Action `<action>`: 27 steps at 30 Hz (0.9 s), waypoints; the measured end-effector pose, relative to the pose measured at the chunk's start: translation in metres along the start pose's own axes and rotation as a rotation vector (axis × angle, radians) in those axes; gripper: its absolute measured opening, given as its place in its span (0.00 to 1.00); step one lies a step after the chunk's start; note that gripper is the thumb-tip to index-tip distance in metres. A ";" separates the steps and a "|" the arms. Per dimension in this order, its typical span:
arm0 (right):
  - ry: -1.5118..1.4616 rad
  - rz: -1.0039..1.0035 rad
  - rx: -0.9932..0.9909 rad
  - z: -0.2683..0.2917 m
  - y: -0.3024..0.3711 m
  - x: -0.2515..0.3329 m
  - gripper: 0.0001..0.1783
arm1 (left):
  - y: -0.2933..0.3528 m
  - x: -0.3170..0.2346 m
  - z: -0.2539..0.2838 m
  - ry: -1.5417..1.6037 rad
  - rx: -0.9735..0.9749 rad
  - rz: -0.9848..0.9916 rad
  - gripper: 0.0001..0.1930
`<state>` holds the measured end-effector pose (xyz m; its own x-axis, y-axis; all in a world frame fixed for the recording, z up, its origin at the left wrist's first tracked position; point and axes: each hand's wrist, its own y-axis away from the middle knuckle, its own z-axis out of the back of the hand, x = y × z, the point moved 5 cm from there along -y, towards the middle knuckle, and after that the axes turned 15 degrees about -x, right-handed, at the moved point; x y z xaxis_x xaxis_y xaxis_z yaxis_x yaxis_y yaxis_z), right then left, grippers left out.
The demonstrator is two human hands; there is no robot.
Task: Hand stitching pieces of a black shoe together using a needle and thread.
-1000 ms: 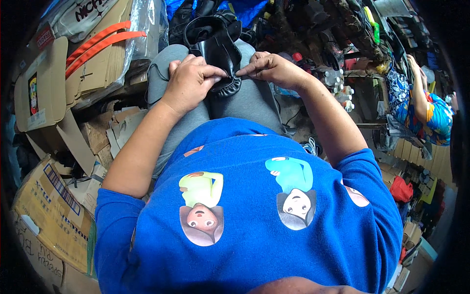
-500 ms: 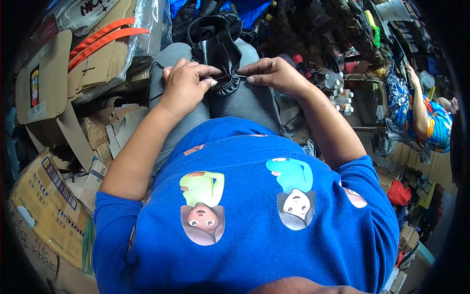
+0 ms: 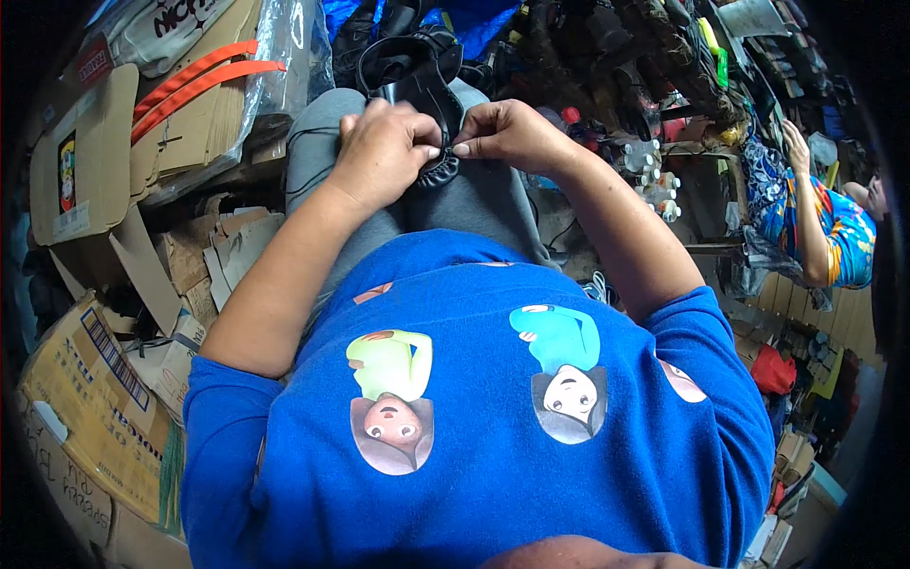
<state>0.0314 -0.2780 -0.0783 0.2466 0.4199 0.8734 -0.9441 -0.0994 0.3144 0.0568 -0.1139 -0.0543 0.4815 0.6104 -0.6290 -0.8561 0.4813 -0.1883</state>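
Shiny black shoe upper (image 3: 438, 97), looped open at far end, puckered at rounded near end, lies lengthwise over grey-clad lap (image 3: 485, 201).

The left hand (image 3: 384, 150) hides one side of the black shoe upper (image 3: 436, 95), and its raised fingers are a blur. What lies between its fingertips and those of the right hand (image 3: 512, 137) is too small for me to make out. Over on the right, the co-worker (image 3: 844, 237) is partly cut off, and the sneaker (image 3: 598, 286) is half hidden behind the blue shirt (image 3: 493, 465). The blue sheet (image 3: 485, 21) runs out of view at the far end.
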 end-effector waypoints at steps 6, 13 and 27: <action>-0.305 -0.070 0.013 0.022 0.007 -0.009 0.06 | 0.006 0.005 0.027 -0.089 -0.063 -0.139 0.02; -0.064 0.079 -0.177 0.019 0.024 -0.023 0.08 | 0.005 0.004 0.010 -0.117 0.161 0.040 0.06; -0.007 -0.049 -0.105 0.038 0.063 0.008 0.10 | 0.003 -0.006 0.003 -0.187 0.145 -0.178 0.07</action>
<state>-0.0173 -0.3151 -0.0371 0.2938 0.4155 0.8608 -0.9486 0.0157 0.3162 0.0515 -0.1142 -0.0491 0.6593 0.6075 -0.4431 -0.7259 0.6679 -0.1644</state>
